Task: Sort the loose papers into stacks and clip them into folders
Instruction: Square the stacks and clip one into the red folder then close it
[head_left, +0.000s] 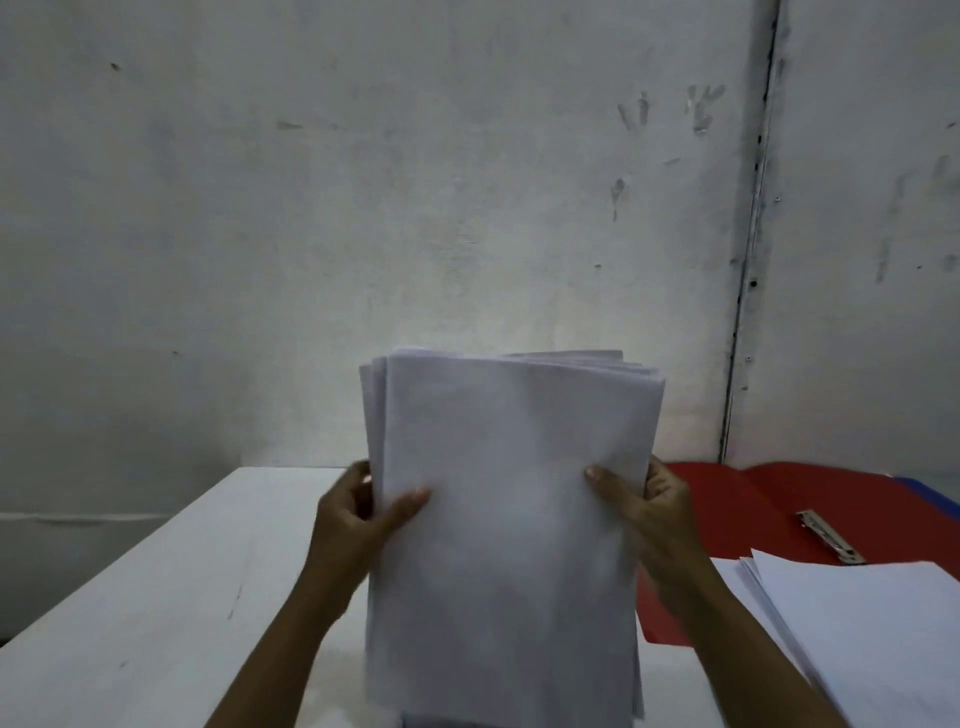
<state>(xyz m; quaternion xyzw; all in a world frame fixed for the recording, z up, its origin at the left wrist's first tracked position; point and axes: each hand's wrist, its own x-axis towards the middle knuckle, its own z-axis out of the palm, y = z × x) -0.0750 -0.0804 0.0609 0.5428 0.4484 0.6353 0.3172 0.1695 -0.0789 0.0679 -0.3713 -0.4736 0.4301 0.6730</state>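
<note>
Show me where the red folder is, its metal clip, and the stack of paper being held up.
red folder (737, 499): head view, on its bare open inner face.
metal clip (830, 538): head view, mid-length of the bar.
held paper stack (511, 499): head view, centre of the front sheet.

What I can't make out from the head camera

The held paper stack (511, 519) runs off the bottom edge, so I can't see whether it touches the bench (171, 597). It hides most fingers of my left hand (358, 512) and right hand (641, 506). The red folder (753, 499) and the second paper pile (872, 623) at the bench's right side are cut by the picture's edge.
</note>
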